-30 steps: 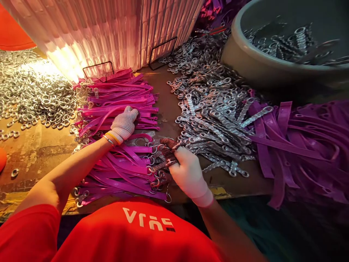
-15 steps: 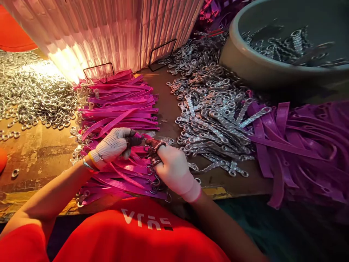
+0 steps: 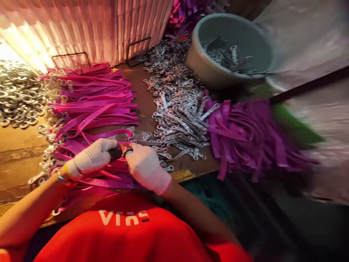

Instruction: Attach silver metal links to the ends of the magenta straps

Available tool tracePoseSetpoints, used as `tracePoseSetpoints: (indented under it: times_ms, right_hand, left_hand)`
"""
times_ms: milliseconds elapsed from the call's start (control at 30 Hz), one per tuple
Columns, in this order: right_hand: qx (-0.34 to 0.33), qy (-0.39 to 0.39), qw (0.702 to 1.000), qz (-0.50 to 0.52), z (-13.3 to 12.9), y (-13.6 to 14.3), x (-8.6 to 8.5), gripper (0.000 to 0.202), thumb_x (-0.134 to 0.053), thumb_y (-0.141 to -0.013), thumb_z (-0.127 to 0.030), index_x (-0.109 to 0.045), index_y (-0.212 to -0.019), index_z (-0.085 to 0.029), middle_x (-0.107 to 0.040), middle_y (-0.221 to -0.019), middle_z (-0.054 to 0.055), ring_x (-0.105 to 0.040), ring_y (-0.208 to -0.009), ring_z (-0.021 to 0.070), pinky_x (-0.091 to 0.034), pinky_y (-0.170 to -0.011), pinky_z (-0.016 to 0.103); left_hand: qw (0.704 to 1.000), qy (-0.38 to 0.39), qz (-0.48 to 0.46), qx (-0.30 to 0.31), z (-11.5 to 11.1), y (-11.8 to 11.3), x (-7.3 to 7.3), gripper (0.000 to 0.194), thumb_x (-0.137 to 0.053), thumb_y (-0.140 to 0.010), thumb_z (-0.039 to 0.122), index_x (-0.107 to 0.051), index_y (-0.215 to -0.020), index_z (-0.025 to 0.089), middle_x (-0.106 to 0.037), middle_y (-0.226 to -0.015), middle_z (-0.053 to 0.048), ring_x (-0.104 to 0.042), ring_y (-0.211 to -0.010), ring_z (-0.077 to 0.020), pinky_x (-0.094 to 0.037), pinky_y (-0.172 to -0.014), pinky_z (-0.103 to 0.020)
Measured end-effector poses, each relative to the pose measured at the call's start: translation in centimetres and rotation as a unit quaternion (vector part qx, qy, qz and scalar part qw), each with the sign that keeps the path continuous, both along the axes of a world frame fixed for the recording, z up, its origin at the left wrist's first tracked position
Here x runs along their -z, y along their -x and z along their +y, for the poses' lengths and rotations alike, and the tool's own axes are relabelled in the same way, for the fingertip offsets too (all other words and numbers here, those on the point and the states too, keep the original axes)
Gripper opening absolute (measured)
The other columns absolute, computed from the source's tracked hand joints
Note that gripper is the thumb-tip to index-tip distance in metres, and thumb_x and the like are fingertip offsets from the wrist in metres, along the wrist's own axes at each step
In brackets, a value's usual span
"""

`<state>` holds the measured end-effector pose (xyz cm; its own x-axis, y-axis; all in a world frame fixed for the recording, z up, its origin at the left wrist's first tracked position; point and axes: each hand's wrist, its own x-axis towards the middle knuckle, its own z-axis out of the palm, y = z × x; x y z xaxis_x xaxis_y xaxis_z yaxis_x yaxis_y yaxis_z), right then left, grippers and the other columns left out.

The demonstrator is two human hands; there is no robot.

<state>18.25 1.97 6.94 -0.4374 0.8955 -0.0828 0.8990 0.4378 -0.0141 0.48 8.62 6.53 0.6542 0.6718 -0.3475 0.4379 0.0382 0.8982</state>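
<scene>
My left hand (image 3: 92, 157), in a white dotted glove with dark fingertips, is closed above the pink straps (image 3: 103, 98). Close on its right, my right hand (image 3: 145, 165) is also closed, in a white glove with a dark wrap at the fingers. The fingertips of both meet at a small spot where a bit of pink strap shows between them. Exactly what each hand pinches is hidden by the fingers. Metal rings (image 3: 50, 138) line the left ends of the straps. Braided silver pieces (image 3: 180, 120) are heaped right of my hands.
Loose metal rings (image 3: 20, 98) are piled at the far left. A ribbed translucent panel (image 3: 95, 32) stands behind the straps. At the back right is a grey tub (image 3: 207, 74) with silver pieces inside. Purple straps (image 3: 245, 134) hang over the table's right edge.
The view has turned to the right, so things appear farther left and more shows beyond the tub. My hands remain together over the pink straps.
</scene>
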Motion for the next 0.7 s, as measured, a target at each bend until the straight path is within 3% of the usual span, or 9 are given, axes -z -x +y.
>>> tracePoseSetpoints:
  times_ms: [100,200,300,333,400,467,533,600,700]
  right_hand:
    - [-0.049,-0.016,0.999,0.004,0.0,-0.1,0.6,0.030,-0.035,-0.097,-0.013,-0.065,-0.093,-0.015,-0.066,-0.090,0.014,-0.061,-0.078,0.0228,-0.034,-0.057,0.031]
    - [-0.041,0.007,0.999,0.012,0.3,-0.2,0.9,0.027,-0.038,-0.095,-0.013,-0.065,-0.096,-0.015,-0.067,-0.091,0.013,-0.061,-0.077,0.0216,-0.036,-0.059,0.031]
    - [0.014,0.024,0.999,0.033,0.6,-0.1,0.7,0.025,-0.042,-0.093,-0.015,-0.066,-0.099,-0.013,-0.067,-0.099,0.015,-0.062,-0.079,0.0210,-0.040,-0.063,0.030]
    - [0.034,0.025,0.998,0.045,0.6,-0.1,0.6,0.026,-0.042,-0.093,-0.015,-0.067,-0.099,-0.013,-0.068,-0.102,0.015,-0.062,-0.080,0.0212,-0.042,-0.065,0.030]
    - [0.069,0.027,0.995,0.067,0.4,-0.1,-0.1,0.028,-0.042,-0.092,-0.013,-0.067,-0.105,-0.014,-0.068,-0.105,0.014,-0.063,-0.086,0.0219,-0.044,-0.071,0.030]
    - [0.091,0.051,0.992,0.078,0.0,-0.1,-0.9,0.031,-0.046,-0.089,-0.012,-0.065,-0.113,-0.014,-0.069,-0.109,0.013,-0.064,-0.092,0.0223,-0.045,-0.077,0.030]
    - [0.107,0.098,0.988,0.057,-0.5,-0.1,-1.5,0.031,-0.051,-0.086,-0.012,-0.065,-0.113,-0.015,-0.071,-0.106,0.013,-0.066,-0.092,0.0225,-0.046,-0.076,0.029]
    - [0.131,0.135,0.982,0.016,-0.9,0.0,-1.7,0.026,-0.053,-0.083,-0.012,-0.067,-0.105,-0.015,-0.074,-0.097,0.012,-0.067,-0.084,0.0223,-0.044,-0.069,0.029]
    - [0.148,0.118,0.982,-0.014,-1.3,0.3,-1.0,0.022,-0.050,-0.081,-0.009,-0.068,-0.093,-0.015,-0.074,-0.081,0.011,-0.067,-0.073,0.0212,-0.037,-0.059,0.029]
  left_hand:
    - [0.991,0.124,-0.007,0.051,0.5,0.5,0.7,0.010,-0.051,-0.070,0.021,-0.060,-0.068,0.017,-0.050,-0.053,0.002,-0.037,-0.042,-0.0089,-0.030,-0.041,-0.020]
    - [0.999,0.017,0.002,0.044,0.3,0.1,1.1,0.015,-0.054,-0.069,0.020,-0.068,-0.075,0.020,-0.065,-0.069,-0.001,-0.059,-0.064,-0.0161,-0.049,-0.063,-0.023]
    - [0.997,-0.060,-0.016,0.055,-0.1,-0.5,1.6,0.022,-0.058,-0.072,0.022,-0.073,-0.089,0.023,-0.071,-0.086,-0.003,-0.064,-0.097,-0.0236,-0.049,-0.090,-0.030]
    - [0.997,-0.046,-0.022,0.051,-0.3,-0.5,1.7,0.022,-0.059,-0.075,0.025,-0.072,-0.092,0.022,-0.070,-0.082,-0.003,-0.064,-0.095,-0.0234,-0.051,-0.086,-0.030]
    - [0.999,0.030,-0.034,0.015,-0.7,-0.4,2.0,0.023,-0.058,-0.082,0.034,-0.070,-0.095,0.019,-0.063,-0.065,-0.001,-0.062,-0.069,-0.0183,-0.050,-0.063,-0.025]
    - [0.992,0.110,-0.049,-0.036,-1.4,-0.1,2.2,0.029,-0.056,-0.087,0.043,-0.066,-0.092,0.017,-0.052,-0.051,0.003,-0.047,-0.044,-0.0110,-0.036,-0.044,-0.019]
    - [0.986,0.140,-0.058,-0.064,-2.2,0.1,2.3,0.034,-0.056,-0.088,0.049,-0.063,-0.088,0.016,-0.048,-0.047,0.005,-0.038,-0.037,-0.0078,-0.028,-0.039,-0.018]
    - [0.988,0.122,-0.063,-0.072,-3.0,0.1,2.3,0.032,-0.058,-0.088,0.048,-0.062,-0.086,0.016,-0.049,-0.047,0.005,-0.041,-0.039,-0.0078,-0.029,-0.039,-0.018]
    - [0.991,0.087,-0.055,-0.088,-4.0,0.0,2.6,0.029,-0.055,-0.089,0.044,-0.062,-0.085,0.016,-0.051,-0.048,0.005,-0.044,-0.040,-0.0083,-0.030,-0.040,-0.018]
